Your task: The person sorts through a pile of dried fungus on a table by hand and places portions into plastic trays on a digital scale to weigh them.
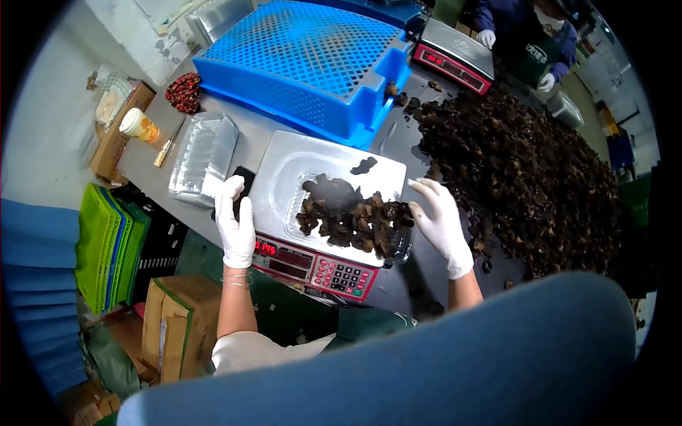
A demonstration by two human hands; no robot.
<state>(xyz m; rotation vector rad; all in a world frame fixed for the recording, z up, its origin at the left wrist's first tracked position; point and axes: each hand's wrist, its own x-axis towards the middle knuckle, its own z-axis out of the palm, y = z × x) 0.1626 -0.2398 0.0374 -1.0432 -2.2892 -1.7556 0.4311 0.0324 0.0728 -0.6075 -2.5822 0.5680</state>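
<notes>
A clear plastic tray (293, 213) sits on the steel pan of a red digital scale (341, 275), partly filled with dark, wrinkled pieces that look like wood ear mushrooms (355, 219). One loose piece (364, 165) lies on the pan above the tray. My left hand (236, 226), in a white glove, is at the scale's left edge with thumb and fingers apart and nothing in it. Over to the right, my gloved right hand (440, 224) is beside the tray's right end, its fingers spread and holding nothing. Whether it touches the tray I cannot tell.
A large mushroom pile (526, 177) covers the table's right side. Behind the scale stands an upturned blue crate (284, 106). Stacked clear trays (204, 155), a paper cup (138, 126) and red bundle (184, 92) are left. Another person (533, 42) stands by a second scale (455, 57).
</notes>
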